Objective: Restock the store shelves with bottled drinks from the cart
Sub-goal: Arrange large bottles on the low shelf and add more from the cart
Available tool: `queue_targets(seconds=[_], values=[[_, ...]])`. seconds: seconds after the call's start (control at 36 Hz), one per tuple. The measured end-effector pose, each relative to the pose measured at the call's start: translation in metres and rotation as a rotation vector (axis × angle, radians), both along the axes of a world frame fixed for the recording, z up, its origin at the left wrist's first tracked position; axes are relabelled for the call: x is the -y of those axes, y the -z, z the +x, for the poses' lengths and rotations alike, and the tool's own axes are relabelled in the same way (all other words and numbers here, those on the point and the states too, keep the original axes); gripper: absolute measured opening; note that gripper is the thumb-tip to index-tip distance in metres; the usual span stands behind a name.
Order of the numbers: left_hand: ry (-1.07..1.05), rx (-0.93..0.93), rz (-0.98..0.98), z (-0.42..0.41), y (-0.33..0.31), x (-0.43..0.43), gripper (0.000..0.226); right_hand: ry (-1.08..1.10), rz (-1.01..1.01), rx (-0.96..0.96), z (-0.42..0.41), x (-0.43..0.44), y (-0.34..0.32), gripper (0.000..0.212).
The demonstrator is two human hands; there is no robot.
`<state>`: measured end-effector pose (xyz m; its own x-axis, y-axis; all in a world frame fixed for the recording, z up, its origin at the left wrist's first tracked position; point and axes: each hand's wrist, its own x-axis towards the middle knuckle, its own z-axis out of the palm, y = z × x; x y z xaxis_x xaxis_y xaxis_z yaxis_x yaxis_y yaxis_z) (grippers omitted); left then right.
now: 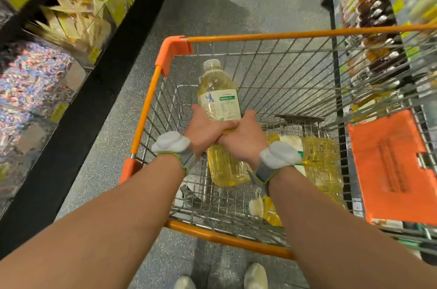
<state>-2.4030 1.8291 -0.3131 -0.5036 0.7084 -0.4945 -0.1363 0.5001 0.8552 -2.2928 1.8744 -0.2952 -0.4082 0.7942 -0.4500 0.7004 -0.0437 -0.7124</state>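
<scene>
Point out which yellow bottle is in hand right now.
The butterfly-label bottle, gripped by the left hand and right hand, cap pointing away. The other bottles lie in the cart, untouched.

Left of the cart [144, 109], the left shelf [71, 19] is smeared; the yellow packs and the many-coloured ones can't be identified. Right of the cart, the right shelf [376, 4] is blurred too, and the cart's right side runs off the edge. The label [224, 104] print on the bottle [220, 80] is too small to read. The left hand [203, 133] and right hand [241, 144] cover its middle, most fingers [250, 115] hidden behind it. Inside the cart, the spare bottles [319, 158] lie partly behind the right wrist. The flap [390, 165] print is illegible. Shoes [256, 274] are cut off below.
</scene>
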Motion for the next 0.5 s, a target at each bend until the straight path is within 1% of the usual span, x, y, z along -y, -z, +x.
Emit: queue_targets(seconds=[0.03, 0.08, 0.17, 0.19, 0.25, 0.28, 0.36, 0.44, 0.5], values=[[-0.032, -0.001, 0.022, -0.001, 0.001, 0.001, 0.080, 0.003, -0.051, -0.042, 0.000, -0.002, -0.001, 0.063], [-0.059, -0.010, 0.067, -0.005, 0.000, 0.001, 0.084, 0.016, -0.100, -0.121, 0.000, -0.009, -0.009, 0.045], [-0.094, 0.036, 0.120, -0.010, -0.007, 0.002, 0.082, -0.015, -0.121, -0.165, -0.001, -0.018, -0.017, 0.038], [-0.102, 0.079, 0.142, -0.011, -0.009, 0.002, 0.081, -0.051, -0.124, -0.158, -0.002, -0.018, -0.019, 0.041], [-0.089, 0.151, 0.190, -0.012, -0.015, 0.001, 0.082, -0.115, -0.127, -0.152, -0.004, -0.018, -0.022, 0.054], [-0.080, 0.185, 0.214, -0.013, -0.017, 0.000, 0.083, -0.116, -0.143, -0.173, -0.005, -0.020, -0.023, 0.055], [-0.155, 0.353, 0.259, -0.012, -0.023, -0.002, 0.084, -0.090, -0.151, -0.221, -0.005, -0.024, -0.027, 0.045], [-0.192, 0.464, 0.277, -0.009, -0.026, -0.002, 0.082, -0.044, -0.111, -0.191, -0.006, -0.023, -0.025, 0.066], [-0.197, 0.491, 0.280, -0.009, -0.026, -0.002, 0.079, -0.003, -0.081, -0.202, -0.008, -0.020, -0.023, 0.065]])
